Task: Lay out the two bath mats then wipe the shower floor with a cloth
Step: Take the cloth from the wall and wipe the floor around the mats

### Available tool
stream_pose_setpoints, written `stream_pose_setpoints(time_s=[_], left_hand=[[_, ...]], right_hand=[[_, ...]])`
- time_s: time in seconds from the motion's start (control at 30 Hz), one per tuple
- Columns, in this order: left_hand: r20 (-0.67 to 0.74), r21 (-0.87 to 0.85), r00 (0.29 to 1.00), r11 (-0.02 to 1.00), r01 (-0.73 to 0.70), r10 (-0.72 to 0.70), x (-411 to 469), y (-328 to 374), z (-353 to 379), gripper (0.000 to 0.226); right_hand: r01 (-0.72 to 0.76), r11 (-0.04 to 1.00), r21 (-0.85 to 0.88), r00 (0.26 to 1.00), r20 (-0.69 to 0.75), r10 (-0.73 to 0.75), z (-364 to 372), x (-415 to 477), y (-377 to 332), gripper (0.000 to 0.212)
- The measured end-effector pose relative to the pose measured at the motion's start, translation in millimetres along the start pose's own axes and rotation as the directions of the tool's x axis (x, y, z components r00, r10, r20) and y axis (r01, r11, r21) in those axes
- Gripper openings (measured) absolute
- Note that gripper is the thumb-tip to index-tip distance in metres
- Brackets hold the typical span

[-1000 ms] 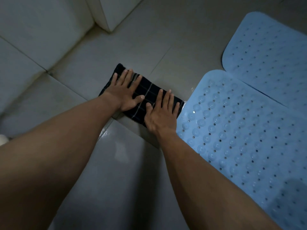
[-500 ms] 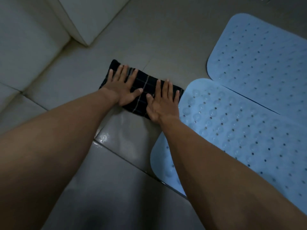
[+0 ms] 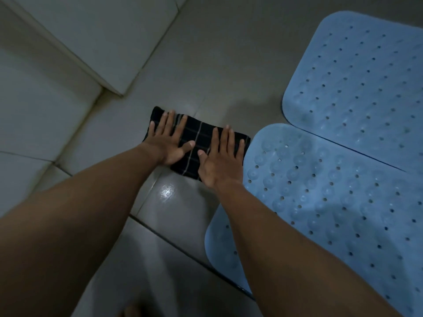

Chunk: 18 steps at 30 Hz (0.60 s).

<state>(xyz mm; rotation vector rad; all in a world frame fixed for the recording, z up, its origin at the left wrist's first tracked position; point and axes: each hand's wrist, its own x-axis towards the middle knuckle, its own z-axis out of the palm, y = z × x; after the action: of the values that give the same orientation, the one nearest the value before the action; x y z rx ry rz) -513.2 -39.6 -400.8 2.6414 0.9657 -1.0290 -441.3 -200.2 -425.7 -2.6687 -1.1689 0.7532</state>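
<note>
A folded black cloth (image 3: 198,139) with thin pale stripes lies flat on the grey tiled shower floor (image 3: 217,72). My left hand (image 3: 168,138) presses on its left half with fingers straight and spread. My right hand (image 3: 220,156) presses on its right half, fingers straight too. Two light blue perforated bath mats lie flat to the right: the near mat (image 3: 332,202) starts just beside the cloth's right end, and the far mat (image 3: 359,83) lies behind it, their edges meeting.
White tiled walls (image 3: 45,99) rise on the left, with a wall corner (image 3: 119,90) jutting toward the cloth. A wet glint (image 3: 167,191) shows on the floor tile just in front of the cloth. A toe (image 3: 131,311) peeks in at the bottom edge.
Both hands have pushed the cloth forward over the floor, away from me, staying flat on it. The view has shifted, showing more of the near mat's front corner.
</note>
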Motion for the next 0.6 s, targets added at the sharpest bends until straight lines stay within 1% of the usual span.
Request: stream_pose_setpoints(time_s=[0.07,0.17,0.3,0.43,0.6], left_hand=[[0.02,-0.003,1.0,1.0,-0.015,0.015,-1,0,-1,0.082],[-0.006,0.019,0.998,0.998,-0.057,0.057,7,-4,-7,0.082],[-0.02,0.009,0.995,0.995,-0.096,0.097,28,-1,-23,0.082],[-0.05,0.001,0.988,0.99,-0.144,0.144,51,6,-41,0.084],[-0.059,0.001,0.98,0.982,-0.191,0.19,73,20,-59,0.081]], right_hand=[[-0.007,1.0,0.003,1.0,0.003,0.007,-1,-1,1,0.069],[-0.025,1.0,-0.004,1.0,-0.013,0.025,-2,3,-1,0.068],[-0.055,0.998,-0.005,0.995,-0.078,0.055,-8,22,3,0.068],[-0.093,0.995,-0.025,0.99,-0.105,0.09,-19,42,11,0.068],[-0.142,0.99,0.0,0.981,-0.131,0.141,-33,65,23,0.067]])
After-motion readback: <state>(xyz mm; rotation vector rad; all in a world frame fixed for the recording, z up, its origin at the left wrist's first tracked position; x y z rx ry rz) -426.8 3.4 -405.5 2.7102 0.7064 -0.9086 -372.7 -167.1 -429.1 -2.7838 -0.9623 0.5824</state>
